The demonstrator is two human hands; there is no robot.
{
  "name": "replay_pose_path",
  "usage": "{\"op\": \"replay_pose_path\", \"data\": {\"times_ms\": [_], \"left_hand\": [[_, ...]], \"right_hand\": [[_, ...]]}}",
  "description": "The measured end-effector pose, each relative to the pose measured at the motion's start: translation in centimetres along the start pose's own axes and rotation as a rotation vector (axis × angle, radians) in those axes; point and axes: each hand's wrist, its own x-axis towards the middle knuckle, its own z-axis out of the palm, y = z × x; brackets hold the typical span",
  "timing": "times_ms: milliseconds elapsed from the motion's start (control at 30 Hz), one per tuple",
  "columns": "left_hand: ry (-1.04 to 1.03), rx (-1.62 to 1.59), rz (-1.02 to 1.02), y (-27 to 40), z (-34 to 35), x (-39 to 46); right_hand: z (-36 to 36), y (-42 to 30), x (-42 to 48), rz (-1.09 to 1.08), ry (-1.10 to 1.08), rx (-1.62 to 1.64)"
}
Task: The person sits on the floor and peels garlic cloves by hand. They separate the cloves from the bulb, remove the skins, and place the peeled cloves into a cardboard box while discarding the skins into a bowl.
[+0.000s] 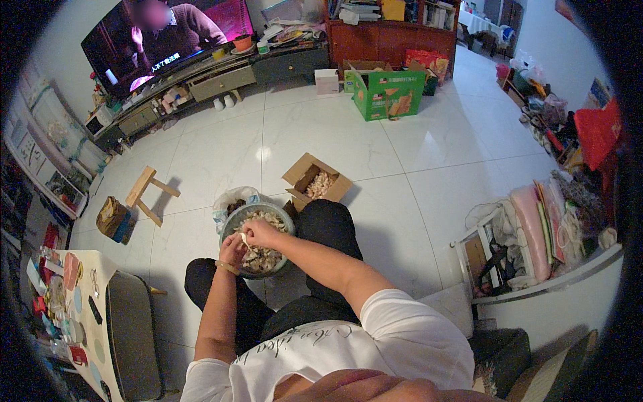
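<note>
A round grey-green basin (287,221) stands between my knees, holding many pale and brownish pieces (261,261) too small to name surely. Over it, my left hand (232,249), with a bangle at the wrist, and my right hand (262,234) meet, fingertips pinching one small whitish piece (244,240). Behind the basin, a plastic bag (246,192) with dark contents sits on the floor. Just beyond my right knee is an open cardboard box (339,191) with pale, clove-like pieces (319,185) inside.
A wooden stool (141,187) and a brown bag (111,218) are on the floor to the left. A cluttered table (90,321) stands at my left side. Ahead are a green carton (392,95) and a TV cabinet (221,83). A loaded white cabinet (547,296) is on the right.
</note>
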Motion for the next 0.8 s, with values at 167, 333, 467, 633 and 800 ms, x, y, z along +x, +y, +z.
{"op": "replay_pose_path", "data": {"times_ms": [167, 333, 467, 633, 800], "left_hand": [[0.012, 0.016, -0.008, 0.1, 0.0, 0.1], [-0.028, 0.023, -0.003, 0.1, -0.2, 0.2], [-0.053, 0.029, -0.016, 0.0, 0.1, 0.3], [-0.060, 0.037, -0.029, 0.1, -0.3, -0.5], [0.016, 0.154, -0.087, 1.8, 2.8, -2.4]], "right_hand": [[0.0, -0.1, 0.1, -0.034, 0.026, -0.048], [-0.1, -0.4, 0.0, -0.027, 0.008, -0.043], [-0.2, 0.0, -0.1, -0.016, -0.002, -0.039], [0.1, 0.1, -0.1, 0.012, -0.054, -0.014], [0.0, 1.3, -0.1, 0.032, -0.063, -0.106]]}}
